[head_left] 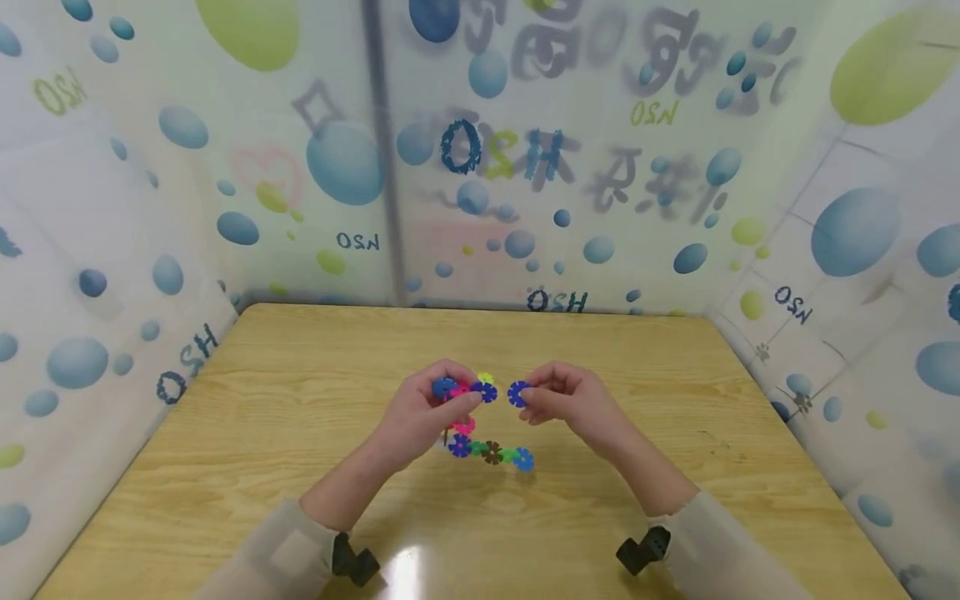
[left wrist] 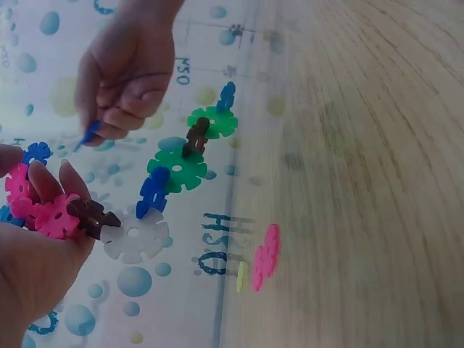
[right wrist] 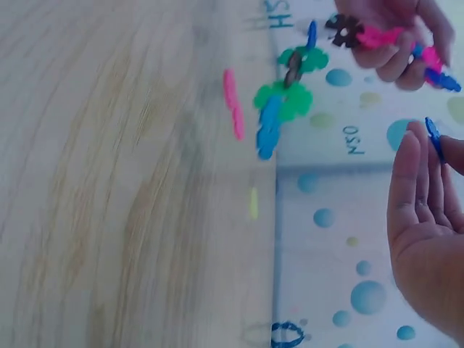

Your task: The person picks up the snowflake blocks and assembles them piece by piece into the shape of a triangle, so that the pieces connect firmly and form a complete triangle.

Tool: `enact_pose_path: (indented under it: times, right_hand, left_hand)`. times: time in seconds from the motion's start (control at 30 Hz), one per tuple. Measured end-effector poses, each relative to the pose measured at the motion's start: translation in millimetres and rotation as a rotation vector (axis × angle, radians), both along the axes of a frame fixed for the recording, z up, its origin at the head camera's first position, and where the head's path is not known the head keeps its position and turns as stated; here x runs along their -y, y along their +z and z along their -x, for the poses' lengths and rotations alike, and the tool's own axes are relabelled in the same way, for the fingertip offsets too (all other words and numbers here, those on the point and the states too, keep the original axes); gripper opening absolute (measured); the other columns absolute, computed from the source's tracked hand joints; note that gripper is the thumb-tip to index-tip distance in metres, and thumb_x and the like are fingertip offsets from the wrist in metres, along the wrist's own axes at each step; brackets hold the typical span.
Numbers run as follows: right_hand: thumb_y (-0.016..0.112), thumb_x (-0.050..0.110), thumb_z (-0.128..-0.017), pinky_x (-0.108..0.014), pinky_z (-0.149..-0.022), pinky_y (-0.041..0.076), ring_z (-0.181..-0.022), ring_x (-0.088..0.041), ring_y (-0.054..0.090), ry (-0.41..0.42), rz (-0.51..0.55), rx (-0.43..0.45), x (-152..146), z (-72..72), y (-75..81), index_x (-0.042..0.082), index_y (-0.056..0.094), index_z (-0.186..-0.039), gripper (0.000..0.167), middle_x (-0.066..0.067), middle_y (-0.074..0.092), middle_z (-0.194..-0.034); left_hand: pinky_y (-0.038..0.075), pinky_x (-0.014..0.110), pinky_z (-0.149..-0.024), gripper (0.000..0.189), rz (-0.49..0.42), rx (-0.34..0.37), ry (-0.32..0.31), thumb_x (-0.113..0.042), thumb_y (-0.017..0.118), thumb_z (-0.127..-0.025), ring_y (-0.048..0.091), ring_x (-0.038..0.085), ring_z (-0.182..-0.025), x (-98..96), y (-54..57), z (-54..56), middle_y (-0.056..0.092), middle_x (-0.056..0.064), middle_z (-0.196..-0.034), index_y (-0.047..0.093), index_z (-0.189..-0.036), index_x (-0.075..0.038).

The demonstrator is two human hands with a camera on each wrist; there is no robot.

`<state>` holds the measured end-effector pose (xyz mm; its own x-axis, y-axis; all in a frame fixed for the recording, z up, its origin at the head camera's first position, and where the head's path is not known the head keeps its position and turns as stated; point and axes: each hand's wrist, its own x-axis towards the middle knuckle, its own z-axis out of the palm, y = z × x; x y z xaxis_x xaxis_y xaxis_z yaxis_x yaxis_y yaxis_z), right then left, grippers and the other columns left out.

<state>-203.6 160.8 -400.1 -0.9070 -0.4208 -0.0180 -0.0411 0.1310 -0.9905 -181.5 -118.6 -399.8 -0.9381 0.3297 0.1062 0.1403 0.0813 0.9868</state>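
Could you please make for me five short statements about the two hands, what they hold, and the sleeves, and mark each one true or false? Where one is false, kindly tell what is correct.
1. The left hand holds a chain of joined pieces. True.
2. The chain is all one colour. False: it mixes pink, green, brown, blue and white.
3. The right hand pinches a single blue piece. True.
4. That blue piece is joined to the chain. False: a gap separates them in the head view.
5. Both sleeves are pale. True.
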Motion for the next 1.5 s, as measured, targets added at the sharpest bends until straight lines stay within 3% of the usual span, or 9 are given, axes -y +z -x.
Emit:
enact_pose_path:
  times: [0.13,0.27,0.5,0.87,1.1,1.33,1.5]
  right_hand:
    - [0.072,0.018,-0.107,-0.035,-0.086,0.068,-0.087,-0.017,0.081,0.037,0.062,0.030,4,-9.7,8.8,0.002,0.069,-0.119,0.020,-0.004,0.082,-0.098]
    - [0.070,0.015,-0.108,-0.034,-0.084,0.068,-0.084,-0.013,0.080,0.047,0.103,0.058,8,-13.7,13.9,0.003,0.069,-0.118,0.015,0.001,0.081,-0.095]
    - [0.071,0.014,-0.108,-0.034,-0.083,0.068,-0.083,-0.014,0.080,0.032,0.099,0.084,10,-14.5,16.3,0.000,0.066,-0.132,0.028,0.000,0.080,-0.094]
    - [0.072,0.018,-0.108,-0.033,-0.083,0.068,-0.082,-0.014,0.079,0.020,0.111,0.083,13,-16.5,18.6,0.003,0.067,-0.138,0.034,-0.002,0.079,-0.096]
    - [0.072,0.016,-0.108,-0.034,-0.085,0.068,-0.083,-0.014,0.081,0.030,0.112,0.055,14,-17.0,17.1,-0.001,0.068,-0.142,0.039,-0.004,0.080,-0.104]
    - [0.076,0.017,-0.105,-0.036,-0.085,0.068,-0.086,-0.014,0.082,0.008,0.075,0.046,16,-17.0,16.7,-0.001,0.073,-0.138,0.037,-0.003,0.083,-0.104]
    - [0.075,0.013,-0.105,-0.036,-0.088,0.068,-0.092,-0.015,0.082,0.045,0.065,0.040,14,-17.6,19.6,-0.003,0.069,-0.142,0.041,-0.003,0.082,-0.106]
  left_hand:
    - [0.065,0.034,-0.081,0.018,0.009,0.023,-0.001,-0.020,0.074,-0.107,0.074,0.034,-0.091,-1.3,0.9,-2.1,0.071,0.007,-0.103,0.069,-0.121,-0.010]
    - [0.063,0.033,-0.076,0.017,0.024,0.017,-0.007,-0.021,0.074,-0.107,0.072,0.030,-0.087,-2.7,1.1,-3.6,0.072,0.008,-0.101,0.069,-0.120,-0.012]
    - [0.051,0.026,-0.060,0.018,0.031,-0.008,-0.035,-0.022,0.074,-0.107,0.065,0.019,-0.075,-4.3,0.2,-3.9,0.070,0.010,-0.093,0.068,-0.121,-0.014]
    - [0.048,0.024,-0.058,0.018,0.032,-0.010,-0.032,-0.021,0.074,-0.107,0.066,0.020,-0.076,-4.1,1.7,-5.2,0.070,0.014,-0.096,0.068,-0.122,-0.013]
    - [0.044,0.023,-0.056,0.018,0.040,-0.009,-0.019,-0.022,0.073,-0.107,0.061,0.029,-0.074,-3.6,1.3,-4.7,0.071,0.014,-0.093,0.068,-0.122,-0.015]
    - [0.040,0.022,-0.053,0.017,0.037,-0.001,-0.015,-0.020,0.072,-0.107,0.055,0.019,-0.066,-2.7,-1.0,-3.1,0.071,0.024,-0.095,0.066,-0.122,-0.013]
    - [0.040,0.022,-0.053,0.017,0.049,-0.002,-0.014,-0.022,0.072,-0.108,0.051,0.015,-0.063,-2.4,-0.6,-3.0,0.071,0.016,-0.092,0.066,-0.122,-0.015]
